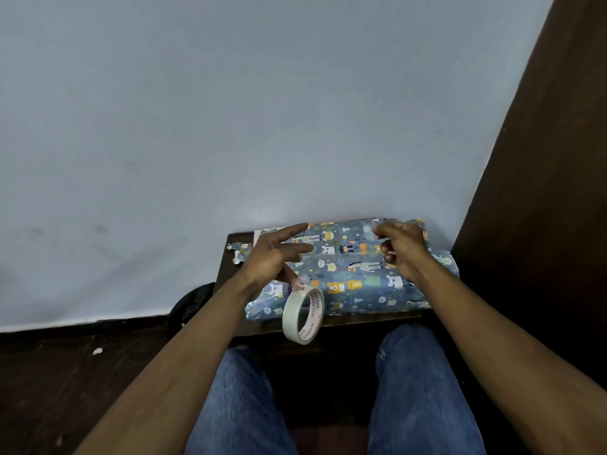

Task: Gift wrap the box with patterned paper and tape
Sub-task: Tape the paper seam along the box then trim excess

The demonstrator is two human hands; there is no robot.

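Blue animal-print wrapped box (pixel 351 274) sits centre frame; your left hand (pixel 272 257) spreads, tape roll (pixel 303 315) hanging off its thumb, right hand (pixel 402 246) pinching the tape end, apparently to seal

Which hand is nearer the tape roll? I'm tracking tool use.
Left. The left hand is right above the tape roll, its thumb at the roll's top edge. The right hand hovers over the wrapped box, well off to the side.

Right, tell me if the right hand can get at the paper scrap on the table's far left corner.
Probably not directly. The paper scrap lies beyond the left hand, which hovers over the wrapped box with the tape roll hanging from it. The right hand would have to cross both.
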